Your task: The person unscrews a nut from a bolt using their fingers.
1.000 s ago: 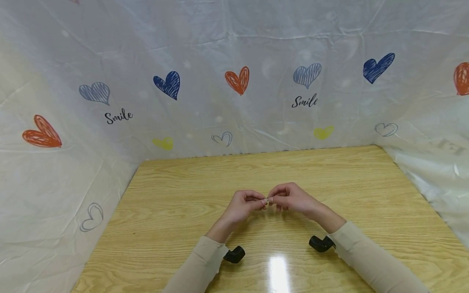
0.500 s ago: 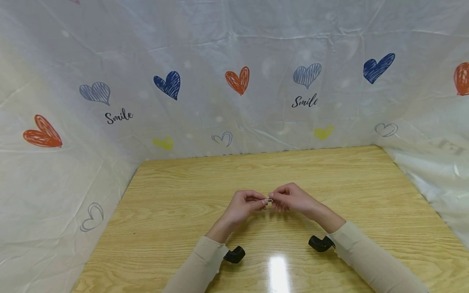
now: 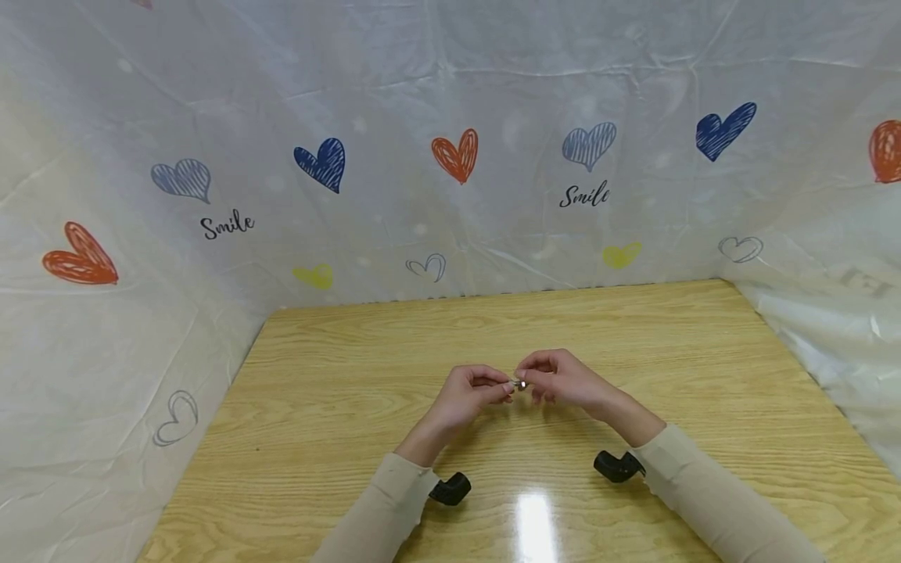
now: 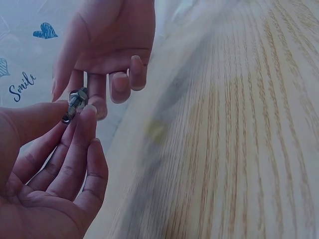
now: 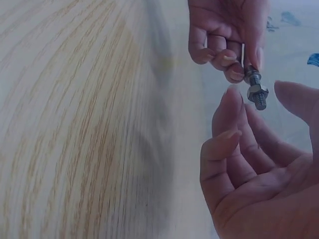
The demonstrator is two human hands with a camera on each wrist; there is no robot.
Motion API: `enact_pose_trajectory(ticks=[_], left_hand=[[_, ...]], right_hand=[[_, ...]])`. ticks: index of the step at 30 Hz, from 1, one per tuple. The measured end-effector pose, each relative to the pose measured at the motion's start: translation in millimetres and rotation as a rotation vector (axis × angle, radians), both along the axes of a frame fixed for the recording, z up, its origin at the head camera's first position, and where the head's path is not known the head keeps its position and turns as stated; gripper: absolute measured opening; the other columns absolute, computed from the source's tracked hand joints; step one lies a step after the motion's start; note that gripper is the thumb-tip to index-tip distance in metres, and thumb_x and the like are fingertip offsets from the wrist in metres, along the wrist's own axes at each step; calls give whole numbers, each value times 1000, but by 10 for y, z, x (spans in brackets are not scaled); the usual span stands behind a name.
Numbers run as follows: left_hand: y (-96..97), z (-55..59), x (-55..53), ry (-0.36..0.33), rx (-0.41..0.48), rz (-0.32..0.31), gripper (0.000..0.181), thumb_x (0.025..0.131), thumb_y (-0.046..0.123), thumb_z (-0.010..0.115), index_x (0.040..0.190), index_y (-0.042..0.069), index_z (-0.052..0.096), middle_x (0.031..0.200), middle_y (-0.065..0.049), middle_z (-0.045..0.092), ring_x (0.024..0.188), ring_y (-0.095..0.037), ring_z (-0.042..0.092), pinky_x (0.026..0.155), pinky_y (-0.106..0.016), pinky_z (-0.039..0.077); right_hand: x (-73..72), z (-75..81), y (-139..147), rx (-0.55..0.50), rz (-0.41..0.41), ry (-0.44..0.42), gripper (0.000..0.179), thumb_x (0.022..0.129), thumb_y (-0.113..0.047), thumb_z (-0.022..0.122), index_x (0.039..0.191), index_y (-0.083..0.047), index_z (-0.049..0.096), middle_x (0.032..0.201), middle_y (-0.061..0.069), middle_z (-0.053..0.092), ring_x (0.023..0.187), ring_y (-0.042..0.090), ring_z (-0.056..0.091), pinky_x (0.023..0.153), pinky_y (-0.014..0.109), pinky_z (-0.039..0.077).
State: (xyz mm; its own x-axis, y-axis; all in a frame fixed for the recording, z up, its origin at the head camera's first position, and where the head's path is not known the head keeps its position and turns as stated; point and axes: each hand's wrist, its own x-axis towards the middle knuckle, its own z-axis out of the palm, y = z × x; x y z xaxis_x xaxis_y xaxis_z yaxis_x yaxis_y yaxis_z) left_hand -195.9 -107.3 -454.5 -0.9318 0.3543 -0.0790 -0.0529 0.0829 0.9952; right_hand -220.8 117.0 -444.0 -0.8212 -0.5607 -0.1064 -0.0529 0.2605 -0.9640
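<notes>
Above the table, my left hand (image 3: 461, 399) pinches a small metal bolt (image 5: 253, 79) between thumb and fingertips at its head end. A hex nut (image 5: 257, 92) is on the bolt's thread, and the threaded tip sticks out beyond it. My right hand (image 3: 566, 385) is around that free end with its fingers loosely bent. In the right wrist view its thumb (image 5: 294, 97) stands apart from the nut, and its fingertips are on the other side, close by. The left wrist view shows the bolt (image 4: 75, 105) leaving the left fingertips toward the right hand (image 4: 117, 42).
A wood-grain table (image 3: 338, 352) lies under both hands. White sheeting printed with hearts (image 3: 456, 156) and the word "Smile" rises behind it and at the sides. Black angled pieces (image 3: 450, 489) stick out beside both beige sleeves (image 3: 711, 485).
The right thumb and fingers, earlier closed together at the left fingertips, have spread, and more of the metal bolt shows between the hands. The left hand keeps its hold in place.
</notes>
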Motion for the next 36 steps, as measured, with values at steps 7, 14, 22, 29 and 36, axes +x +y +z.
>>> enact_pose_trajectory(ticks=[7,14,22,29,36], left_hand=[[2,6,-9,18,-10,-5,18,99,5,69,110,-8,71,104,-15,74,90,-25,73,92,-49,59],[-2,14,-3,7,-24,0,17,99,5,68,111,-7,71,107,-24,72,93,-29,73,94,-51,58],[0,19,-6,-2,-26,-5,18,99,8,69,111,-6,71,106,-20,73,90,-22,73,94,-50,58],[-3,6,-11,8,-24,-10,19,99,7,69,111,-6,71,109,-22,73,91,-23,73,94,-50,59],[-3,-5,-8,-1,-21,-1,18,99,7,68,111,-6,71,104,-19,73,89,-21,73,94,-51,58]], right_hand=[[-2,15,-7,25,14,-10,35,108,-25,56,104,5,72,87,21,69,71,25,62,57,28,47],[-5,11,5,-11,39,-1,24,107,-19,58,114,0,71,100,25,69,78,36,65,58,30,49],[-18,22,40,2,62,15,29,107,-23,57,120,0,69,110,26,69,87,50,64,61,34,51],[-12,18,54,37,72,16,35,109,-28,55,112,1,72,100,26,71,83,43,64,60,31,50],[-11,20,68,-7,79,21,26,107,-19,58,120,1,69,106,27,68,82,41,63,61,34,51]])
